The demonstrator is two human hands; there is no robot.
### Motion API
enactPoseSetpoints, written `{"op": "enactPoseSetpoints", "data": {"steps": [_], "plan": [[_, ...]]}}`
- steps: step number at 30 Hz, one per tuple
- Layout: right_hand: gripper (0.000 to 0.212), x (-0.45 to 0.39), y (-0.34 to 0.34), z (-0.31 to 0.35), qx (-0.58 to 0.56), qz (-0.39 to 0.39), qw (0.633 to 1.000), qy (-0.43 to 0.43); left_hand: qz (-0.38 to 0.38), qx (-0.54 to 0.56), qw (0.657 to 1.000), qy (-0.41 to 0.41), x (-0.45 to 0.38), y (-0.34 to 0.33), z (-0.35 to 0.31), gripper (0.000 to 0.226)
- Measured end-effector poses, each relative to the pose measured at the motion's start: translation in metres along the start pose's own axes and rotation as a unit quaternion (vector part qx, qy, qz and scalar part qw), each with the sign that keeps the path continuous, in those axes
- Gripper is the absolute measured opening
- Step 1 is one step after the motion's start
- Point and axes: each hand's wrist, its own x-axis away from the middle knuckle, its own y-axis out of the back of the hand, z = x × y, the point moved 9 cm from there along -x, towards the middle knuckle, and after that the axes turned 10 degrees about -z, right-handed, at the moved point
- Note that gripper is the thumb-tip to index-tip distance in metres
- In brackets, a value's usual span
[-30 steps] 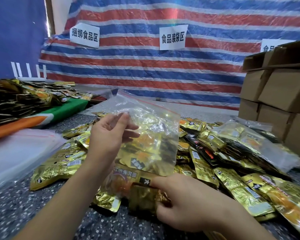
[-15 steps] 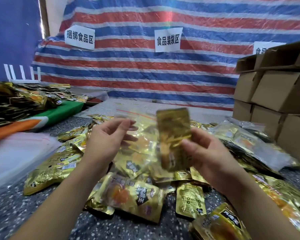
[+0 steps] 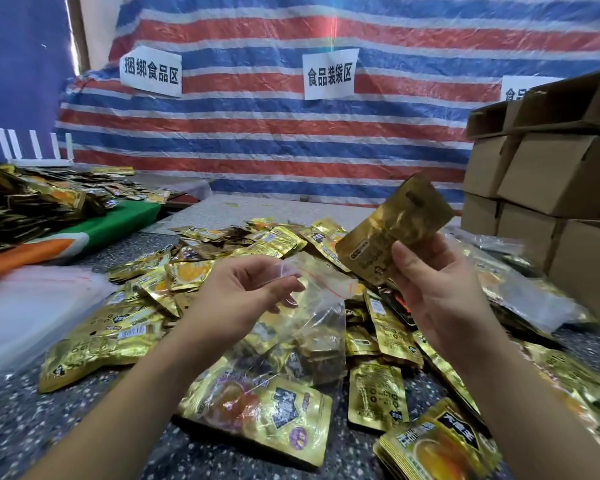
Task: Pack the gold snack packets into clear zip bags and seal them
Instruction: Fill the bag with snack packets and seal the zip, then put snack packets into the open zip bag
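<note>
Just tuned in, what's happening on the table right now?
A person is bagging snacks. The left hand pinches the open top of a clear zip bag already holding some packets. The right hand holds a gold packet raised above the bag, not yet inside. Loose gold packets cover the table.

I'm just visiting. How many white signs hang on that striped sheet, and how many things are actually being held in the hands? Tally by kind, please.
White paper signs: 3 (the rightmost is partly hidden by cardboard boxes)
Gold packet held in the right hand: 1
Clear zip bag held by the left hand: 1
Total: 5
</note>
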Motion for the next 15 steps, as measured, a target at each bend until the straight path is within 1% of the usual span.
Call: {"op": "enactPoseSetpoints", "data": {"steps": [2,4,7,9,12,15], "plan": [[0.023,0.001,-0.001,0.000,0.038,0.011,0.999,0.021,-0.006,0.010,1.000,-0.004,0.000,0.001,-0.001,0.026],[0.025,0.002,-0.002,-0.002,0.058,0.021,0.998,0.028,-0.012,0.012,1.000,-0.011,0.000,0.002,-0.002,0.031],[0.037,0.002,-0.004,-0.003,0.093,0.040,0.994,0.032,-0.020,0.009,1.000,-0.018,-0.001,0.003,-0.004,0.030],[0.041,0.005,-0.008,-0.002,0.129,0.061,0.989,0.042,-0.020,0.004,1.000,-0.020,-0.001,0.003,-0.004,0.032],[0.039,0.013,-0.019,-0.004,0.156,0.106,0.981,0.037,-0.007,-0.016,1.000,-0.026,0.000,-0.001,-0.003,0.028],[0.038,0.017,-0.025,-0.004,0.165,0.127,0.977,0.044,-0.001,-0.036,0.999,-0.030,0.001,-0.003,-0.002,0.025]]}}
